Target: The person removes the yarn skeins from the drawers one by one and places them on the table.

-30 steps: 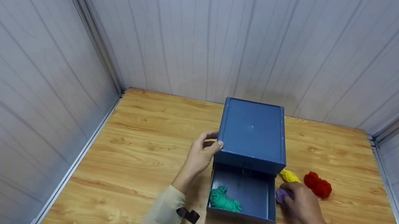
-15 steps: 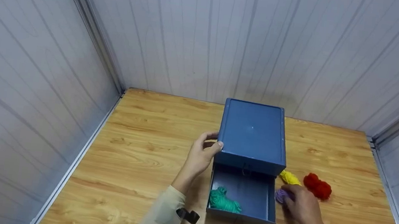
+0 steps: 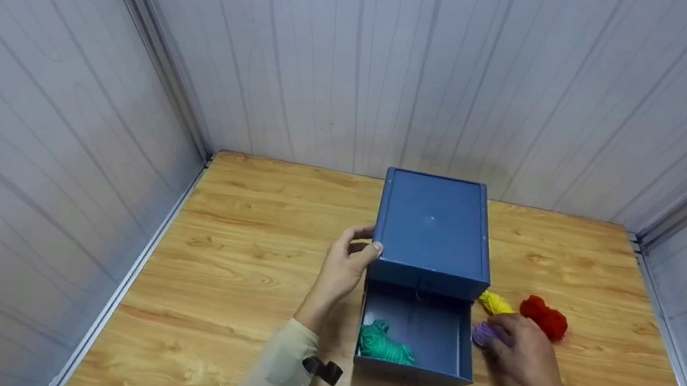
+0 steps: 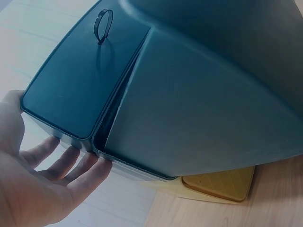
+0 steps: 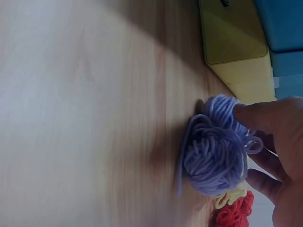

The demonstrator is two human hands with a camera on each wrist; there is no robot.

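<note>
A blue drawer cabinet point(image 3: 435, 224) stands on the wooden surface, one drawer point(image 3: 439, 346) pulled out towards me. A green yarn bundle point(image 3: 384, 343) lies in that drawer's front left corner. My left hand point(image 3: 344, 268) grips the cabinet's left side, its thumb over the top edge and its fingertips point(image 4: 97, 170) against the side wall. Right of the drawer, my right hand point(image 3: 524, 350) holds a purple yarn bundle point(image 5: 215, 161) low at the surface, the thumb pressed on it and the other fingers partly hidden behind.
A yellow yarn bundle point(image 3: 497, 302) and a red yarn bundle point(image 3: 544, 318) lie just beyond the right hand. Beneath the pulled-out drawer sits a yellow drawer point(image 4: 222, 184). Panel walls point(image 3: 359, 64) rise behind and on both sides.
Both hands stay nearly where they were, the left on the cabinet and the right at the purple yarn. The whole view shifts very slightly; the drawer and other yarn look unmoved.
</note>
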